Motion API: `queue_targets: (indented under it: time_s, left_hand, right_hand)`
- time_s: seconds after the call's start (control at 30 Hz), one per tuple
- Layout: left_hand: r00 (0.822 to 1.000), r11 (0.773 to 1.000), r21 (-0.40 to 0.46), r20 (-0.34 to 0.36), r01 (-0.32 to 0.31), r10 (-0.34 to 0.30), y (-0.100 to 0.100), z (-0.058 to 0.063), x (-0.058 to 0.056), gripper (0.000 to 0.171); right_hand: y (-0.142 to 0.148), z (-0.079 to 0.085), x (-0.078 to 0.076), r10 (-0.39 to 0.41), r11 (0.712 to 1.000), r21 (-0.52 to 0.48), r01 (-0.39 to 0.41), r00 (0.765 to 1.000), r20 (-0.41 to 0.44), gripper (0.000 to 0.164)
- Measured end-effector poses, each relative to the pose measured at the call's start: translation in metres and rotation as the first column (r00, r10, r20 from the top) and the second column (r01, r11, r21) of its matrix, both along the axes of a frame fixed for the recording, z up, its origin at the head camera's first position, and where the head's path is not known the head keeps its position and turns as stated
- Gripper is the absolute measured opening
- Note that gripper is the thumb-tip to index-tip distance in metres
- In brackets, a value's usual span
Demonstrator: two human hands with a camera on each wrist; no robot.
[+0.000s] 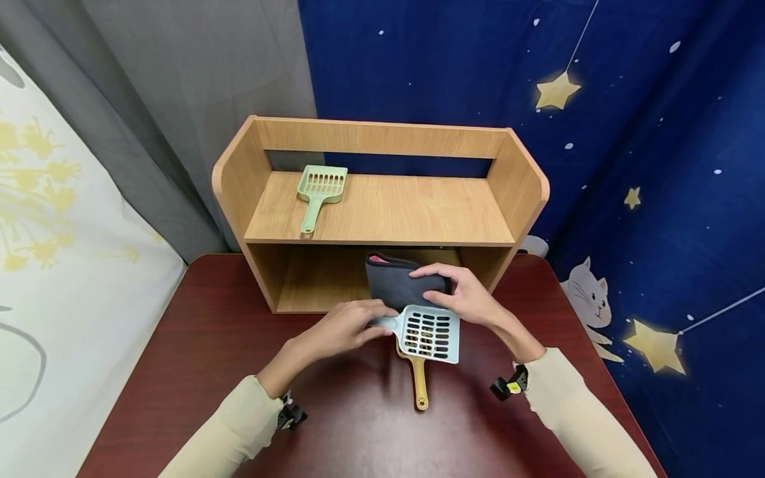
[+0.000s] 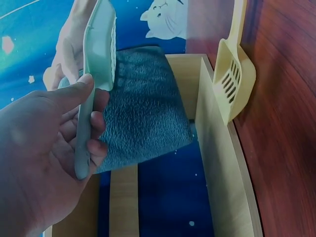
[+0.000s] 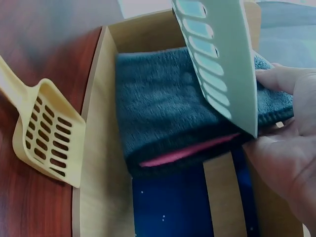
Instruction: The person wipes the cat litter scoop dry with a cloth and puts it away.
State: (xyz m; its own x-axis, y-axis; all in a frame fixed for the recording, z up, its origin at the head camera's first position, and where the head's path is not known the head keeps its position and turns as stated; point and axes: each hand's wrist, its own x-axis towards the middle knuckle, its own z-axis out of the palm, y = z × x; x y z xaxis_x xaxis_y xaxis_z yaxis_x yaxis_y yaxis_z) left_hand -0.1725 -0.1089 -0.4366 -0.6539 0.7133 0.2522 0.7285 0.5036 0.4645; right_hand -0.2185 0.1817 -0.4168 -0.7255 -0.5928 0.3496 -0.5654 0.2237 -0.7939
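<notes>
from the head we look forward and down, far enough back to frame the wooden shelf [image 1: 412,209] end to end. from the left wrist we look rightward, close past the left hand [image 2: 49,145]; from the right wrist, leftward, equally close past the right hand [image 3: 290,153]. both wrist views share the dark cloth [image 2: 143,111], pale scoop [image 2: 101,47] and yellow scoop [image 2: 243,91], seen from opposing sides.

The red table [image 1: 209,345] bears a shelf [image 1: 382,136] and a yellow scoop [image 1: 420,380], and on the shelf's upper board [image 1: 418,209] lies a green scoop [image 1: 318,196]
</notes>
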Motion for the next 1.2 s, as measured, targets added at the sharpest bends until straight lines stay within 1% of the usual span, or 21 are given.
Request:
queue_targets:
  time_s: [0.1,0.23,0.43,0.53,0.63,0.77,0.97,1.07,1.2]
  left_hand:
    - [1.0,1.0,0.01,-0.014,-0.002,0.002,-0.005,-0.002,0.0,0.028]
    - [0.999,0.999,0.026,-0.04,-0.024,0.025,-0.016,-0.004,0.002,0.03]
    - [0.997,0.997,0.07,-0.071,-0.036,0.041,-0.028,-0.005,0.002,0.031]
    - [0.996,0.996,0.088,-0.075,-0.03,0.037,-0.029,-0.004,0.002,0.031]
    - [0.997,0.996,0.082,-0.075,-0.027,0.033,-0.027,-0.004,0.002,0.031]
    - [0.998,0.998,0.056,-0.055,-0.021,0.024,-0.02,-0.002,0.002,0.031]
    - [1.0,0.999,0.039,-0.018,-0.002,0.003,-0.007,0.0,0.002,0.029]
    - [1.0,0.999,0.033,-0.018,-0.001,0.001,-0.005,0.0,0.003,0.029]
    - [0.999,1.0,0.03,-0.032,-0.008,0.009,-0.009,-0.002,0.003,0.029]
  right_hand:
    - [0.005,0.001,0.001,-0.008,1.0,0.015,0.008,1.0,0.027,0.037]
    - [0.021,0.003,0.006,-0.051,0.998,0.036,0.049,0.997,0.053,0.037]
    - [0.042,0.007,0.01,-0.134,0.989,0.062,0.133,0.991,0.006,0.039]
    - [0.043,0.007,0.009,-0.146,0.987,0.06,0.147,0.989,-0.018,0.039]
    - [0.036,0.007,0.008,-0.127,0.991,0.042,0.128,0.992,-0.004,0.038]
    - [0.02,0.007,0.004,-0.071,0.997,0.015,0.07,0.997,0.022,0.038]
    - [-0.004,0.01,-0.001,0.011,1.0,0.009,-0.012,1.0,0.01,0.036]
    - [-0.007,0.012,-0.001,0.027,0.999,0.019,-0.027,0.999,0.031,0.036]
    - [0.002,0.012,0.002,0.011,0.999,0.043,-0.014,0.998,0.066,0.036]
